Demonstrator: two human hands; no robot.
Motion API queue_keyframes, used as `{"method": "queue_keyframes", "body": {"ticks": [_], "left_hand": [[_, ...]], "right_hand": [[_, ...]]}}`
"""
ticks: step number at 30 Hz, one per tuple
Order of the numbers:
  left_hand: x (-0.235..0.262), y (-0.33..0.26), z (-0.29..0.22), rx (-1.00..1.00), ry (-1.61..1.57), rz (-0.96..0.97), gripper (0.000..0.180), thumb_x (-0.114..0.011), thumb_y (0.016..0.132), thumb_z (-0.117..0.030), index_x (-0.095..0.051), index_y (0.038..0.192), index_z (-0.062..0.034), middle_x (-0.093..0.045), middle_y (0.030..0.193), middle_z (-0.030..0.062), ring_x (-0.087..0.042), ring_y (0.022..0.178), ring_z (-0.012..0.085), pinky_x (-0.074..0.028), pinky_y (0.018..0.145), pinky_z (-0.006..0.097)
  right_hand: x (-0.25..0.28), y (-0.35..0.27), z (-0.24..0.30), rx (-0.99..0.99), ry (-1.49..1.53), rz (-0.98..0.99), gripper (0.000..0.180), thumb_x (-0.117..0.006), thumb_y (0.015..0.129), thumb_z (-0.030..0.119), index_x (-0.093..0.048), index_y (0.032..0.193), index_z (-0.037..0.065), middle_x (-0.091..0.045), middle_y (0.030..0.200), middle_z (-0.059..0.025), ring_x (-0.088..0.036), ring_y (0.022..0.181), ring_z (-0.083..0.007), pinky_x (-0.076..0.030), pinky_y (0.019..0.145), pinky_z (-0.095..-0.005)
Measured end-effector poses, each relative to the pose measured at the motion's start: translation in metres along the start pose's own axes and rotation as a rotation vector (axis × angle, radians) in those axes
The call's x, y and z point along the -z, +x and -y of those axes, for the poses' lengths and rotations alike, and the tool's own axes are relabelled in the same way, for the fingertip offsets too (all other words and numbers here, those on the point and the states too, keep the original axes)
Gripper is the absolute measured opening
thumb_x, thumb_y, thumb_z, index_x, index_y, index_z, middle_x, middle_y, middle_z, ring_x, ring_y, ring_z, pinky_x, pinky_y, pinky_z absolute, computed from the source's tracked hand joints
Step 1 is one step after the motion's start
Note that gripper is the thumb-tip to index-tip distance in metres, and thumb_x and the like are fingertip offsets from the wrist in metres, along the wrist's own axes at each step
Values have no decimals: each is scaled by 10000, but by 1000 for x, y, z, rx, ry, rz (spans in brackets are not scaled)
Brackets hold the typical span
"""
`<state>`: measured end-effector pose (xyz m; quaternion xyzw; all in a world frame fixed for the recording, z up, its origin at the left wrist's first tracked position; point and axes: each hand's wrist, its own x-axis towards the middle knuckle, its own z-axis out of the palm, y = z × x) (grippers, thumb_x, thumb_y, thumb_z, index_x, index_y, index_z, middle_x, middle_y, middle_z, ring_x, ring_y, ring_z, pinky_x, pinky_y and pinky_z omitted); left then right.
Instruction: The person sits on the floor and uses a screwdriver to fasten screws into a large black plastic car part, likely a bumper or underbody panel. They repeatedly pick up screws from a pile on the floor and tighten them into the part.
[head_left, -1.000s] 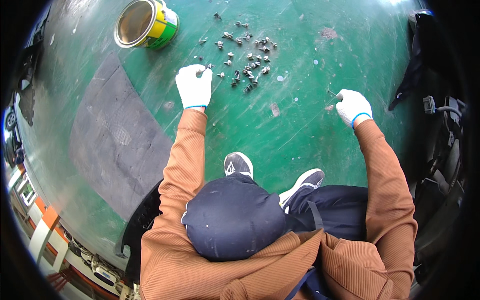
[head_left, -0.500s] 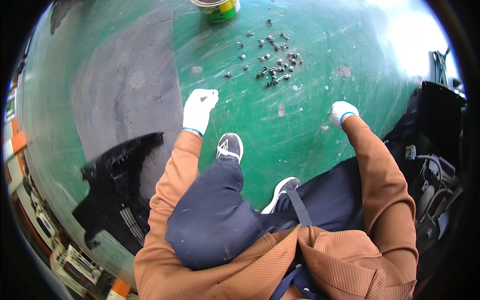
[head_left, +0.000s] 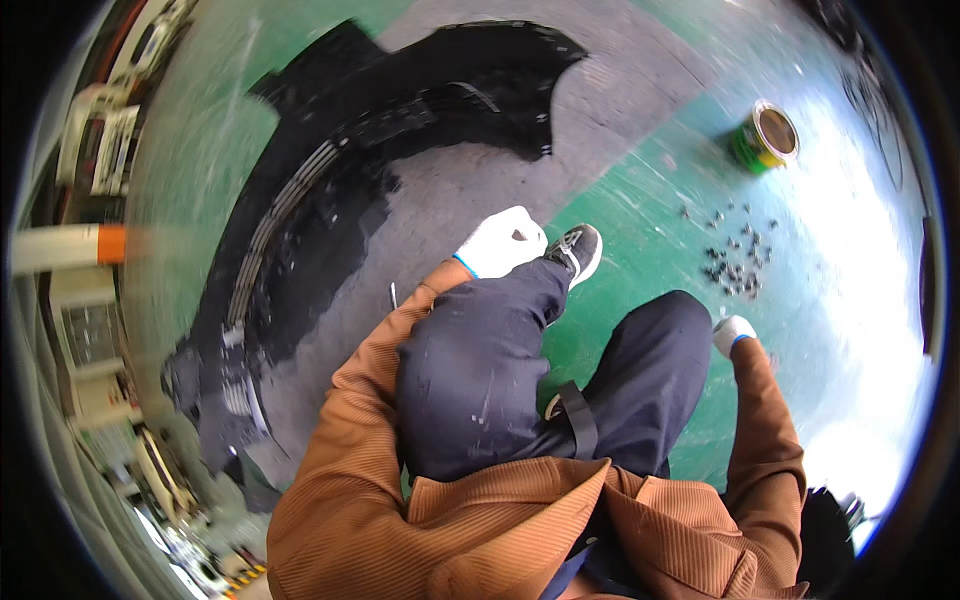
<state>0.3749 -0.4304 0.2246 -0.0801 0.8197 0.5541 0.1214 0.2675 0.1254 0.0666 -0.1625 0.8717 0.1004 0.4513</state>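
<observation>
My left hand (head_left: 503, 243), in a white glove with a blue cuff, is beside my left knee and shoe, above the grey patch of floor. Its fingers are curled in toward the thumb; what they hold, if anything, is hidden. On the other side, my right hand (head_left: 733, 334), gloved alike, is closed just past my right knee. Its palm faces away, so its contents do not show. Small screws (head_left: 735, 268) lie scattered on the floor a little beyond that hand. A large curved black car bumper (head_left: 470, 65) spreads across the floor ahead and left of my left hand.
A green and yellow open bucket (head_left: 768, 137) stands beyond the screws. The grey patch (head_left: 625, 85) borders the green floor (head_left: 620, 250). An orange and white post (head_left: 80, 246) and shelving or equipment are at the left edge. Dark cables (head_left: 872, 125) lie far right.
My view and body have turned left, so the bumper now fills the left side and the bucket and screws sit to the right. Both hands remain closed, nearer my knees.
</observation>
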Motion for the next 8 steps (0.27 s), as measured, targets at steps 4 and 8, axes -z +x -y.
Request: {"method": "queue_keyframes", "body": {"ticks": [4, 8], "left_hand": [[39, -67, -27, 177, 204, -119, 120, -786, 898, -175, -740, 963, -85, -718, 952, 59, -688, 907, 185, -529, 841, 325], [64, -150, -22, 191, 243, -189, 208, -752, 908, -260, -704, 1023, -94, -743, 982, 165, -734, 916, 309, -550, 828, 408]], "right_hand": [[-18, 56, 2, 119, -428, 17, 381, -530, 949, 233, -798, 1141, 44, -739, 1236, -218, -712, 1170, -366, -562, 997, -414], [7, 46, 21, 69, -431, 52, 462, -578, 951, 290, -733, 1340, 94, -695, 1330, -252, -655, 1309, -313, -496, 1117, -388]]}}
